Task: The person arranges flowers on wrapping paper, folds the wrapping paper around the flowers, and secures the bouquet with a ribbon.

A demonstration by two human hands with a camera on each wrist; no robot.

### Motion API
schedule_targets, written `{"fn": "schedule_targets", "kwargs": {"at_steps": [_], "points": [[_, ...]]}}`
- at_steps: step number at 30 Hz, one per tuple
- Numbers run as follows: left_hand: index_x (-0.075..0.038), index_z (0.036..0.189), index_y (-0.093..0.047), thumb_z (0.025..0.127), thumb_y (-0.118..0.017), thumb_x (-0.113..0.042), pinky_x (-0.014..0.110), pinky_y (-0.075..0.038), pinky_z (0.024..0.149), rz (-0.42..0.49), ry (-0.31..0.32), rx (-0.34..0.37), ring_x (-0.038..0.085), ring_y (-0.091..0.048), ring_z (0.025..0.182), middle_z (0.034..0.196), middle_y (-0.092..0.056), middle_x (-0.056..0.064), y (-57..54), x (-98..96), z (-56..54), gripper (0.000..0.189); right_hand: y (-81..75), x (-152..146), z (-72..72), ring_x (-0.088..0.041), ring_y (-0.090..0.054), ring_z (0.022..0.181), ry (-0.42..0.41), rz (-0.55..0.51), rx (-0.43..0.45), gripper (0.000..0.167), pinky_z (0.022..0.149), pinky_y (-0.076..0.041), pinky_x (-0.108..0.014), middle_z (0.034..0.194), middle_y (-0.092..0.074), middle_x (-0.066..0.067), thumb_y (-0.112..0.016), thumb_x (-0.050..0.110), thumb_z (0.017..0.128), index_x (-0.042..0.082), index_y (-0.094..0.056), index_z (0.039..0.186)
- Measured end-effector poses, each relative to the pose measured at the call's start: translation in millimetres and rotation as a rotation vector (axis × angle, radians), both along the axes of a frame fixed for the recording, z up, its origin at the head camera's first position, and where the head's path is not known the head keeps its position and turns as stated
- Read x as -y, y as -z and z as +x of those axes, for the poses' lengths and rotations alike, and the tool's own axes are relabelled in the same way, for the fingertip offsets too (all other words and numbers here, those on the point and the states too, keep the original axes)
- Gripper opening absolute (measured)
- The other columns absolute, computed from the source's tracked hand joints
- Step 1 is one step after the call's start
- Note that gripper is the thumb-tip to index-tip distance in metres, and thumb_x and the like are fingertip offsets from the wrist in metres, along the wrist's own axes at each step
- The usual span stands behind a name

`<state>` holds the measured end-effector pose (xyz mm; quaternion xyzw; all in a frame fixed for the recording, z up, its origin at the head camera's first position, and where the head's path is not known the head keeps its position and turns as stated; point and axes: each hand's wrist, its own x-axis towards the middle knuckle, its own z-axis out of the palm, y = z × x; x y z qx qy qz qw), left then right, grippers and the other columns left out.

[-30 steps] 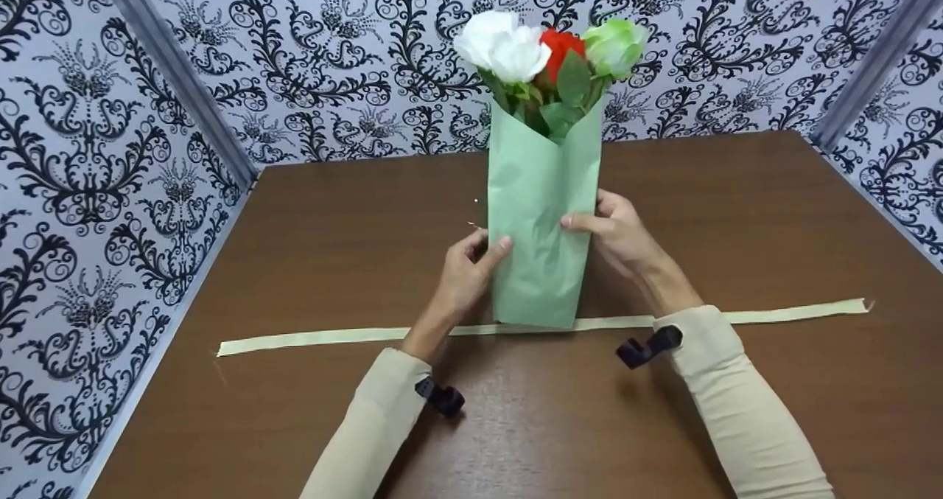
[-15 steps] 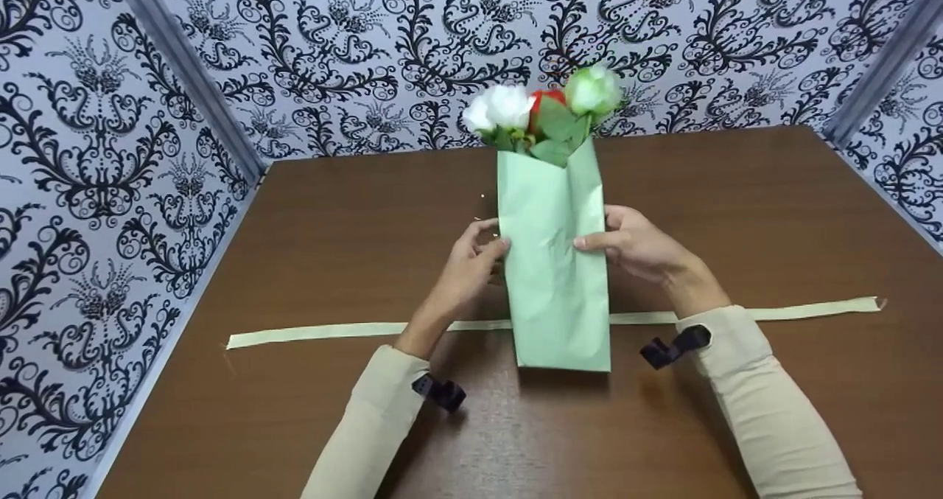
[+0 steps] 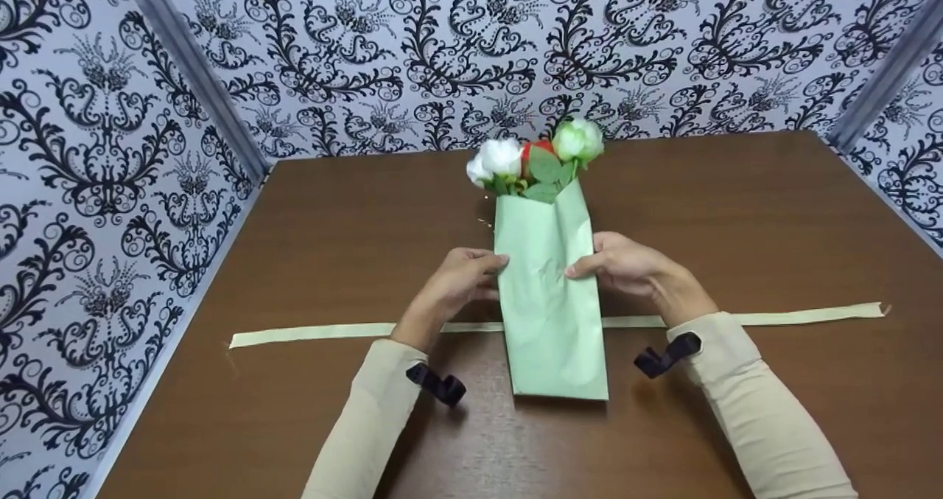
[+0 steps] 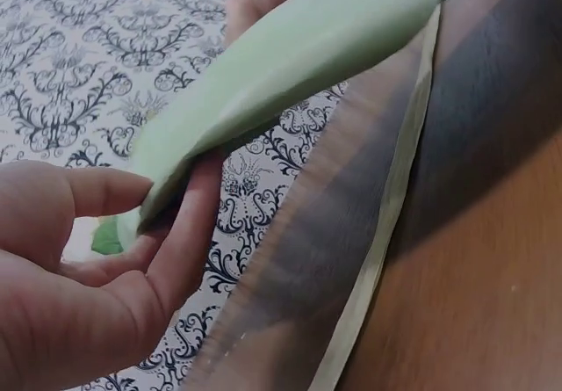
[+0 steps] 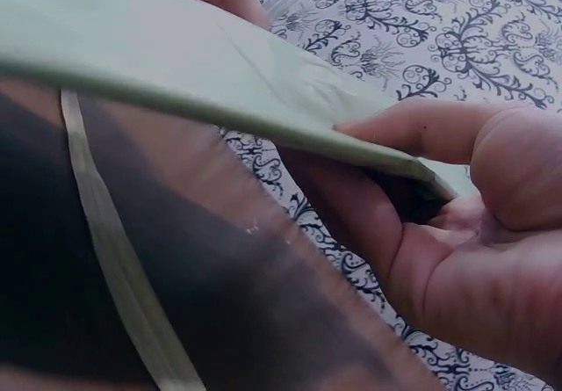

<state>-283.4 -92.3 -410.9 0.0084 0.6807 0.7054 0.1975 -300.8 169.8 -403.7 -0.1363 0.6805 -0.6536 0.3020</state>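
Observation:
A bouquet wrapped in light green paper [image 3: 549, 307] is held above the brown table, its lower end toward me. From the paper's top come a white flower [image 3: 501, 157], a red flower [image 3: 538, 151] partly behind leaves, and a greenish-white flower [image 3: 579, 141]. My left hand [image 3: 458, 281] pinches the wrapping's left edge, thumb in front and fingers behind. On the opposite edge, my right hand [image 3: 633, 264] grips in the same way, its thumb pressing the front. Both wrist views show fingers tucked under the paper [image 4: 290, 66]. A pale ribbon [image 3: 309, 332] runs beneath the bouquet.
The ribbon lies nearly straight across the brown table [image 3: 353, 226], its middle hidden by the bouquet. Patterned walls [image 3: 471, 57] stand at the back and sides. Small shiny specks lie left of the flowers. A dark strap hangs from each cuff.
Both hands have lowered the bouquet and tipped it flatter, bringing its lower end toward me past the ribbon. The flowers have come down from in front of the back wall to the table's far edge.

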Motion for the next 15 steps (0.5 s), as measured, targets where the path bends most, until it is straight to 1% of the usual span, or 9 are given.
{"fn": "schedule_targets", "kwargs": {"at_steps": [1,3,6,8,9,10,11,13,15], "points": [[0.009,0.117,-0.065,0.101,-0.058,-0.013,0.027,-0.058,0.066,-0.007,0.007,0.015,0.013,-0.069,0.074,0.084,-0.068,0.003,1.8,0.6,-0.2,0.029,1.8,0.1,0.1,-0.011,-0.072,0.084,-0.005,0.019,0.011,0.012,0.078,-0.060,-0.026,0.089,-0.072,-0.002,-0.061,-0.005,0.089,-0.001,-0.060,0.100],[0.009,0.115,-0.066,0.101,-0.059,-0.014,0.027,-0.058,0.065,-0.028,0.020,0.037,0.014,-0.068,0.073,0.083,-0.066,0.004,4.4,1.5,-0.2,0.027,4.4,0.1,0.3,-0.007,-0.070,0.069,-0.019,0.065,0.021,0.012,0.065,-0.058,-0.021,0.086,-0.073,-0.001,-0.061,-0.002,0.090,-0.001,-0.058,0.101],[0.005,0.104,-0.068,0.099,-0.061,-0.013,0.026,-0.058,0.062,-0.090,0.047,0.061,0.014,-0.066,0.069,0.080,-0.065,0.004,6.7,3.1,0.1,0.020,6.4,0.4,1.2,-0.008,-0.070,0.063,-0.049,0.136,0.031,0.018,0.059,-0.057,-0.020,0.084,-0.075,-0.003,-0.063,0.002,0.090,-0.004,-0.056,0.105],[0.002,0.095,-0.068,0.098,-0.062,-0.012,0.026,-0.058,0.060,-0.153,0.073,0.076,0.013,-0.066,0.066,0.077,-0.064,0.004,6.8,4.4,1.2,0.016,7.5,1.5,1.8,-0.012,-0.073,0.068,-0.087,0.184,0.040,0.025,0.062,-0.059,-0.025,0.089,-0.075,-0.005,-0.065,0.004,0.090,-0.006,-0.056,0.111],[0.001,0.092,-0.067,0.098,-0.063,-0.012,0.026,-0.059,0.060,-0.184,0.085,0.084,0.013,-0.066,0.065,0.075,-0.064,0.004,6.5,5.0,1.8,0.014,7.7,2.4,2.3,-0.016,-0.075,0.077,-0.107,0.205,0.045,0.029,0.068,-0.061,-0.030,0.093,-0.075,-0.005,-0.067,0.005,0.090,-0.007,-0.055,0.114],[-0.001,0.090,-0.067,0.097,-0.063,-0.012,0.027,-0.059,0.060,-0.214,0.097,0.089,0.014,-0.066,0.063,0.074,-0.064,0.005,6.1,5.4,2.5,0.013,8.0,3.2,2.6,-0.019,-0.075,0.083,-0.123,0.228,0.045,0.032,0.071,-0.062,-0.034,0.096,-0.074,-0.006,-0.068,0.006,0.089,-0.007,-0.055,0.116],[-0.001,0.089,-0.066,0.097,-0.064,-0.011,0.028,-0.060,0.061,-0.237,0.108,0.095,0.014,-0.066,0.062,0.073,-0.064,0.005,5.8,5.7,3.1,0.013,8.5,3.6,2.7,-0.021,-0.075,0.085,-0.134,0.261,0.037,0.035,0.071,-0.062,-0.035,0.098,-0.073,-0.007,-0.070,0.008,0.089,-0.006,-0.056,0.117],[0.000,0.093,-0.066,0.097,-0.064,-0.012,0.030,-0.061,0.063,-0.275,0.130,0.099,0.015,-0.067,0.061,0.074,-0.065,0.007,5.6,6.1,4.2,0.012,9.1,4.0,3.4,-0.024,-0.074,0.088,-0.146,0.316,0.024,0.036,0.069,-0.062,-0.037,0.101,-0.071,-0.007,-0.074,0.011,0.088,-0.004,-0.059,0.117],[0.002,0.102,-0.065,0.097,-0.064,-0.012,0.031,-0.061,0.065,-0.290,0.141,0.108,0.017,-0.067,0.062,0.078,-0.066,0.008,6.5,6.1,5.2,0.015,9.7,2.8,4.1,-0.023,-0.074,0.082,-0.147,0.384,-0.006,0.031,0.065,-0.061,-0.037,0.097,-0.070,-0.007,-0.076,0.014,0.087,-0.002,-0.063,0.111]]}}
